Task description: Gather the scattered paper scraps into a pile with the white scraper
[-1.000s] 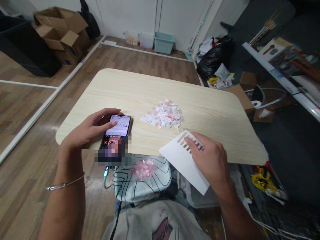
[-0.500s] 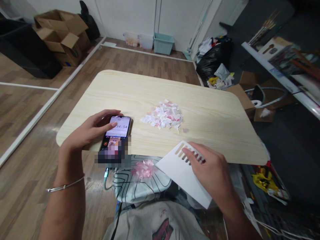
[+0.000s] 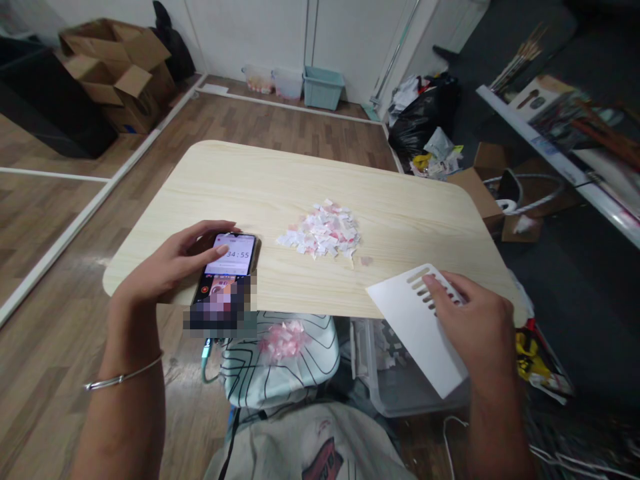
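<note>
My left hand (image 3: 185, 257) holds a phone (image 3: 237, 261) at the table's near left edge, thumb on the lit screen and fingers curled around its far side. Large timer digits show on the screen, and its lower part is pixelated. In my right hand (image 3: 473, 320) is a flat white card (image 3: 415, 327) with a row of slots along one end, tilted over the table's near right edge. Between the hands, farther back, lies a heap of small torn white and pink paper pieces (image 3: 325, 230). Neither hand touches the heap.
The pale wooden table (image 3: 240, 180) has rounded corners. Below its near edge sit a patterned stool seat (image 3: 305, 380) bearing pink scraps (image 3: 285, 340) and a clear plastic bin (image 3: 377, 393) containing paper pieces. A cable (image 3: 205, 360) hangs by the phone. A shelf (image 3: 550, 157) stands at right.
My right hand has moved right with the white card, uncovering the clear bin below. My left hand stays at the phone, whose timer has advanced. The view has shifted slightly.
</note>
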`<state>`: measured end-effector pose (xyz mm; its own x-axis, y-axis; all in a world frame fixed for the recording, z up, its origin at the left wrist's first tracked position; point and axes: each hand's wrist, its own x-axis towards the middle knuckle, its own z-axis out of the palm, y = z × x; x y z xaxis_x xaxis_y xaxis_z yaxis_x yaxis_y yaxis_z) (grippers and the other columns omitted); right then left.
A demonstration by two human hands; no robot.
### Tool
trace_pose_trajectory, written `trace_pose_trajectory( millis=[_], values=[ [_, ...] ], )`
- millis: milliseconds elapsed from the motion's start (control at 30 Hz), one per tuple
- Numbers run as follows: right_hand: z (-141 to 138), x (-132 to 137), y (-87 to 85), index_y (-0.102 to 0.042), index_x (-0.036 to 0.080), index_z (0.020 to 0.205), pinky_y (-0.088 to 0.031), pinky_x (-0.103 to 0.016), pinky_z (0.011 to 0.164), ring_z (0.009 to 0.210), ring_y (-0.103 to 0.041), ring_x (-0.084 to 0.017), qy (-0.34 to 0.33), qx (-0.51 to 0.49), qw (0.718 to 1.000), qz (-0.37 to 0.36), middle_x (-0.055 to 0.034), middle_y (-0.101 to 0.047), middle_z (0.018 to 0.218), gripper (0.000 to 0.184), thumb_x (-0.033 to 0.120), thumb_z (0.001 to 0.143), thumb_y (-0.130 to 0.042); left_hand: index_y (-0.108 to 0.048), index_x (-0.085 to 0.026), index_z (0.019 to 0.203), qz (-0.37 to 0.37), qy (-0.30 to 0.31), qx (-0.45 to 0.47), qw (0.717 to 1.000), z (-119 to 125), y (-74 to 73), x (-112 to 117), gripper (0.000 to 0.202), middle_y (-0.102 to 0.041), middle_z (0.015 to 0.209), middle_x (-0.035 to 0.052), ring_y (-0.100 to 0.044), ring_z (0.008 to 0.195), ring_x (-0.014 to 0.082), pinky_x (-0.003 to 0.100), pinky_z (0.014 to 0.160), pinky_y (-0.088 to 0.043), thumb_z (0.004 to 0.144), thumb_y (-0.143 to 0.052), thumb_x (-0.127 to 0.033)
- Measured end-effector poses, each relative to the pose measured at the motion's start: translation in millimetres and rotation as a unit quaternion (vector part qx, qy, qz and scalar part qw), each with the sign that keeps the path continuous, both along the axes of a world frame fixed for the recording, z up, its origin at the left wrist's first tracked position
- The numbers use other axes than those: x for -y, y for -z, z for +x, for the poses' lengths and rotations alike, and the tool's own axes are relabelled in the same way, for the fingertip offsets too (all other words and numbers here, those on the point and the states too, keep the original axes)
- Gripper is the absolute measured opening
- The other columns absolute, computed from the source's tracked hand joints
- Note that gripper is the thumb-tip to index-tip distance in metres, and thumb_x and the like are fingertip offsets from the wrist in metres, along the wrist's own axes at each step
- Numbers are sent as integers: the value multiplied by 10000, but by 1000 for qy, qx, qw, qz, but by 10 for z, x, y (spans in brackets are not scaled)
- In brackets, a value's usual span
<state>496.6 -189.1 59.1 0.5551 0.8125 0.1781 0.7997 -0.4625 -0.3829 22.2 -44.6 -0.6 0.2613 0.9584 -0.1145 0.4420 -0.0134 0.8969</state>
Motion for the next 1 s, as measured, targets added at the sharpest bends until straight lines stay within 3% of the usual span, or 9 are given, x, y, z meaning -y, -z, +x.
trace_pose_trajectory(
  millis=[200, 333, 467, 600, 767, 1000],
  values=[
    [-132, -66, 86, -1014, 208, 1161, -583, -524, 852, 1059, -910, -502, -30, -18, 999, -10, -284, -960, 1155, 640, 697, 968, -649, -865, -253, 1531, 2, -7, 1, 1000, -7, 17, -12, 737, -888, 1586, 156, -859, 1372, 431, 457, 1053, -757, 947, -909, -700],
    [-224, -105, 120, -1011, 206, 1156, -555, -485, 800, 979, -901, -466, -66, -14, 998, 1, -268, -964, 1120, 572, 643, 1003, -676, -845, -234, 1559, -5, -3, -6, 1000, -11, 6, -17, 780, -883, 1595, 168, -853, 1381, 435, 463, 1054, -757, 936, -910, -699],
    [-360, -123, 123, -994, 255, 1069, -514, -418, 741, 895, -890, -388, -105, -17, 994, -9, -200, -965, 1019, 420, 568, 1056, -714, -796, -200, 1593, -10, 7, 2, 1000, 0, -45, 7, 745, -829, 1707, 194, -806, 1503, 413, 483, 1192, -722, 988, -897, -623],
    [-514, -108, 127, -962, 269, 1005, -514, -395, 725, 893, -897, -361, -142, -20, 990, -15, -168, -964, 998, 359, 509, 1121, -722, -794, -234, 1564, -26, 3, 9, 1000, 11, -106, 31, 629, -812, 1746, 161, -747, 1611, 411, 528, 1340, -645, 1019, -929, -519],
    [-728, -58, 163, -964, 283, 1040, -581, -375, 759, 975, -927, -337, -191, -34, 981, -22, -140, -989, 1132, 236, 373, 1139, -769, -779, -254, 1532, -36, 4, 19, 999, 7, -104, 29, 638, -804, 1750, 170, -717, 1642, 446, 599, 1397, -597, 997, -956, -554],
    [-953, 79, 156, -970, 290, 1088, -642, -368, 830, 1041, -957, -327, -238, -57, 969, -32, -90, -998, 1175, 180, 292, 1140, -798, -762, -252, 1589, -36, 5, 2, 999, -23, -77, 25, 635, -798, 1774, 153, -699, 1680, 452, 596, 1404, -611, 1048, -912, -549]
  ],
)
